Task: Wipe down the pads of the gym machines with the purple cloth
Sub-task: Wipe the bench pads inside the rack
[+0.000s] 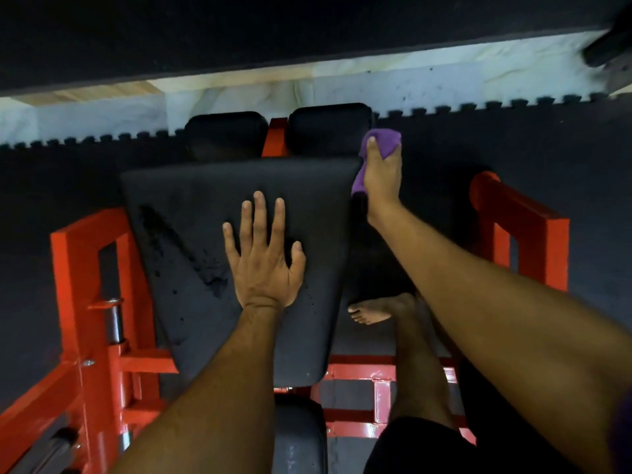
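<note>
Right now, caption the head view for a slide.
Left hand flat on the back pad while the right hand holds the purple cloth at its far corner.

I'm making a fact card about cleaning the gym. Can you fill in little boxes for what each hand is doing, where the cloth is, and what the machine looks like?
left hand: flat, fingers spread, resting on the big back pad
right hand: grips the purple cloth
cloth place: at the far right corner of the big pad, beside the right small pad
machine: black pads on an orange-red frame
pad surface: dark crumbly marks left of the resting hand
floor: dark rubber mats
also seen: a bare foot
</note>
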Motion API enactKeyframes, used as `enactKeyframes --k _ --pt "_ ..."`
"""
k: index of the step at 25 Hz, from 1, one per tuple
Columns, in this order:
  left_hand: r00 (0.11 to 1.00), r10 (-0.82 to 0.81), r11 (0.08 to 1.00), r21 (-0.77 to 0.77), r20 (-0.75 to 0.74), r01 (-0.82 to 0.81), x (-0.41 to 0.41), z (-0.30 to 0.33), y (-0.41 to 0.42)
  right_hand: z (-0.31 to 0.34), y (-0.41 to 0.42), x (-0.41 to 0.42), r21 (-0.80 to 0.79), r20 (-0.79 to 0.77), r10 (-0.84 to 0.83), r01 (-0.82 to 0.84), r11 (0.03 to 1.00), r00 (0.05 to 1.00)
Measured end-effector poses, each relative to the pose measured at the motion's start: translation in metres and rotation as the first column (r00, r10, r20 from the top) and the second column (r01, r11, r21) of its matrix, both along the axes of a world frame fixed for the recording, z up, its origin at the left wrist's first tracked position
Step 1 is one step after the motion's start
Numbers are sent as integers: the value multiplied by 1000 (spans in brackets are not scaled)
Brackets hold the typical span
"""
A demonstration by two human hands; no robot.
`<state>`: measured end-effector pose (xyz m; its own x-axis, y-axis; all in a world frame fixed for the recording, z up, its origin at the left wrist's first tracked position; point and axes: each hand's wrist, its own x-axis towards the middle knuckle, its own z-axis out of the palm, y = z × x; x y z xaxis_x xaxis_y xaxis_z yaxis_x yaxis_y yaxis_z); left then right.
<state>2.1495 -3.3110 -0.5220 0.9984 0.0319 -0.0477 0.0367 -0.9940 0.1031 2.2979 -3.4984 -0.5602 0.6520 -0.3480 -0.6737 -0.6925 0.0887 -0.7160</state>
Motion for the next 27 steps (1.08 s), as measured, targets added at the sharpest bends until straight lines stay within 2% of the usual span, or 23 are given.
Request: enactKeyframes --k 2,3,6,7,9,10,13,16,18,20,23,25,27 --pt "1000 -8 1000 -1 7 8 -3 0 1 -8 -7 19 111 -40 20 -16 994 999" --pt "1000 -7 1000 0 7 8 -2 0 2 -3 -5 19 116 -55 17 -10 993 998" --pt "1000 -4 1000 -3 -1 4 1 1 2 37 8 -36 12 -57 -43 44 999 997" --pt "1000 -9 1000 1 -1 9 1 1 3 50 13 -71 6 -69 -20 21 1000 997" --pt "1000 -18 1000 -7 -2 18 0 0 3 72 24 -131 -53 -32 141 -143 988 989" --pt "1000 -21 1000 -13 1 21 -1 -1 4 74 26 -135 -68 -8 176 -177 982 984" --pt "1000 -21 1000 -5 -1 21 0 -3 5 44 21 -63 -102 -2 -38 38 994 999" --pt "1000 -23 1000 -7 -2 23 -1 -5 5 -1 -1 12 56 -118 -121 129 990 986" --pt "1000 -19 1000 -16 0 19 -1 -5 5 -2 -1 13 124 -143 -116 134 983 983" --pt "1000 -21 999 -24 3 21 -1 -4 4 26 8 -24 59 -111 -103 110 992 989" --pt "1000 -18 999 -38 14 18 1 -5 5 53 15 -78 -37 -60 78 -80 996 995" --pt "1000 -23 999 -36 17 23 1 -6 6 45 11 -65 -131 -21 122 -124 984 992" --pt "999 -25 999 -32 26 26 0 -6 5 32 2 -24 -158 -28 123 -126 979 992"
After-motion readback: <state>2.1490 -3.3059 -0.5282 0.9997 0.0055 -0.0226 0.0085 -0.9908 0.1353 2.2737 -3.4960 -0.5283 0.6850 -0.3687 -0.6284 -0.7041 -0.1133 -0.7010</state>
